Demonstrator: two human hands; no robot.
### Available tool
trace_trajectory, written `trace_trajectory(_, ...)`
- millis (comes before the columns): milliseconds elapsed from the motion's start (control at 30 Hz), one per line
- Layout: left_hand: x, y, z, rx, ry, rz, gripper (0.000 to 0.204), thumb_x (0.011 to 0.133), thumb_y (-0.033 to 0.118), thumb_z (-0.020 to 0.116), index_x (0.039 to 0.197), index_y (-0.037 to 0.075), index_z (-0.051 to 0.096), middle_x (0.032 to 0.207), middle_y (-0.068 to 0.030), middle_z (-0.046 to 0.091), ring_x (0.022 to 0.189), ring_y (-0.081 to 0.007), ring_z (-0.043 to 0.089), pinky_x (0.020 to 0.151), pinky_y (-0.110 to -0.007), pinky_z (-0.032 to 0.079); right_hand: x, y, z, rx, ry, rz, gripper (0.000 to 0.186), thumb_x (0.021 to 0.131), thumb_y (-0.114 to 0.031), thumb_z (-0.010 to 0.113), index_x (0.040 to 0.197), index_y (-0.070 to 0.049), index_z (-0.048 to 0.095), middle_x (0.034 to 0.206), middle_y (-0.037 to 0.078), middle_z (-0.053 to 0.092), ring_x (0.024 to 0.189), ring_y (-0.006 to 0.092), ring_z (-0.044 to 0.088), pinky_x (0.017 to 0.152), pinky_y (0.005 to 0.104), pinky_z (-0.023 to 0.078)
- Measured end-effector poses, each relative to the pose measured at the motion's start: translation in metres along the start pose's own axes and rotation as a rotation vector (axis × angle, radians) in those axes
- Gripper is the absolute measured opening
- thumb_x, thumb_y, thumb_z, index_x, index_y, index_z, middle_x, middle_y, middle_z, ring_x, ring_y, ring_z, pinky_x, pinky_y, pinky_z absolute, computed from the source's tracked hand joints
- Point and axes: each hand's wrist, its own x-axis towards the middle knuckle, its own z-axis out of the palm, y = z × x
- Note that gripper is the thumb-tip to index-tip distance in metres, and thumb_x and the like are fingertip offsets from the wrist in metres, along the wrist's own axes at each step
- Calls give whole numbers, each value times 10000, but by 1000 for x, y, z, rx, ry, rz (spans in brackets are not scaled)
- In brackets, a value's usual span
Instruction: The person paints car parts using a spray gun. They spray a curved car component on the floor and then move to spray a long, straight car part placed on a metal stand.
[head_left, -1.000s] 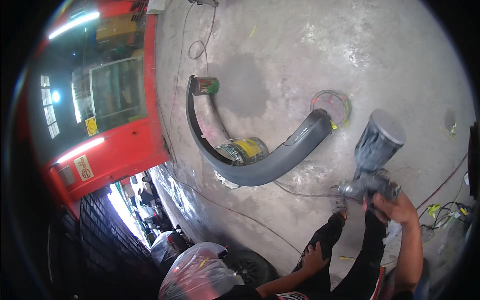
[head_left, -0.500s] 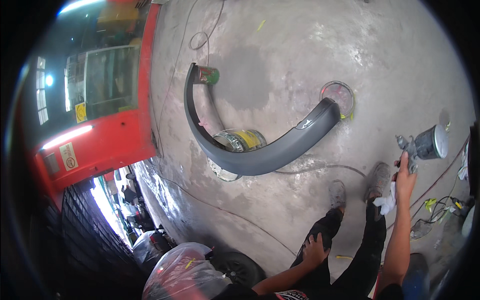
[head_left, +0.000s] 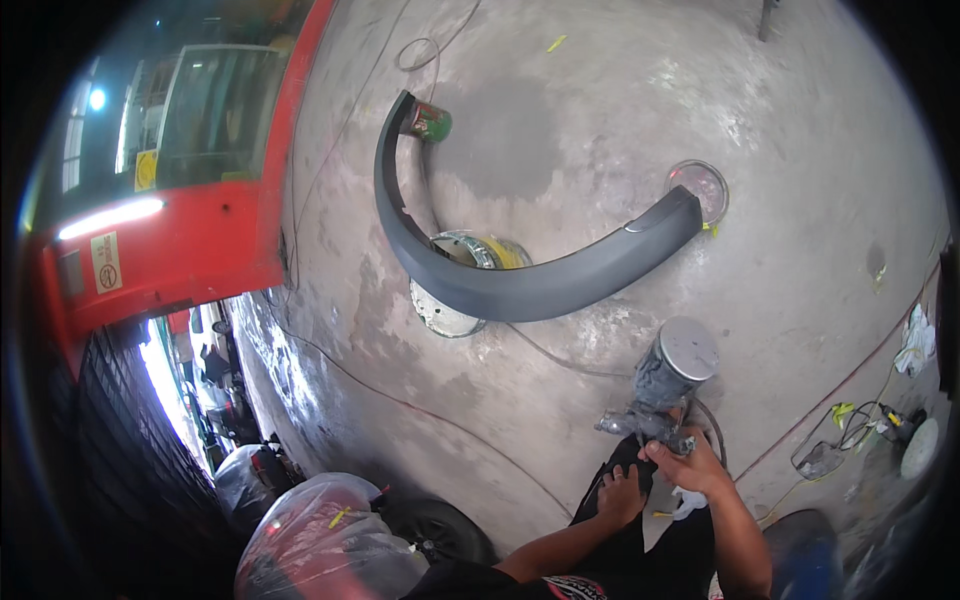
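My right hand [head_left: 692, 466] is closed around the handle of a grey, paint-crusted spray gun [head_left: 640, 428]. On top of the gun sits a dark cup [head_left: 658, 378] with a round pale lid. Something white and crumpled [head_left: 688, 504] hangs just under this hand. Against the black trouser leg lies my left hand [head_left: 622, 497], its fingers spread and holding nothing. Ahead of me a dark grey, curved wheel-arch trim [head_left: 530, 292] is propped on a green tin [head_left: 430, 122], a large tub [head_left: 447, 312] and a round, pink-stained can [head_left: 708, 185].
At the left stands a red vehicle panel with a window [head_left: 200, 240]. A plastic-covered object [head_left: 320, 545] and a black wheel [head_left: 440, 530] are at the lower left. Hoses [head_left: 440, 410] cross the concrete floor. Cables and a tool [head_left: 895, 425] lie at the right.
My right hand has brought the spray gun leftward and toward my body, its cup now pointing up and away. The left hand remains on the leg. The view has shifted slightly.
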Motion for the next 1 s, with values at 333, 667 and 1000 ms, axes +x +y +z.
trace_trajectory(333, -17, -14, 29, -173, -11, -5, 663, 812, 364, 651, 1344, 87, 368, 1298, -238, 414, 1157, -450, 458, 898, -515, 453, 31, -50, -67, -25, 1184, -291, 466, 941, -455, 524, 859, -2, 596, 640, 19, 511, 500, 72, 464, 431, 247, 338)
trace_trajectory(667, -55, -126, 39, -187, 74, -246, 708, 801, 356, 647, 1375, 90, 329, 1337, -290, 370, 1129, -466, 477, 917, -522, 441, 70, -39, 22, 16, 915, -198, 462, 923, -479, 547, 1006, -29, 614, 701, -5, 509, 498, 70, 405, 429, 259, 328)
trace_trajectory(1000, 7, -265, 23, -379, 404, 103, 845, 789, 270, 697, 1423, 14, 202, 1380, -315, 344, 1255, -442, 400, 1045, -477, 333, 120, -67, 255, 233, 207, -46, 411, 933, -473, 520, 897, -66, 563, 761, 67, 622, 412, 97, 451, 355, 247, 359)
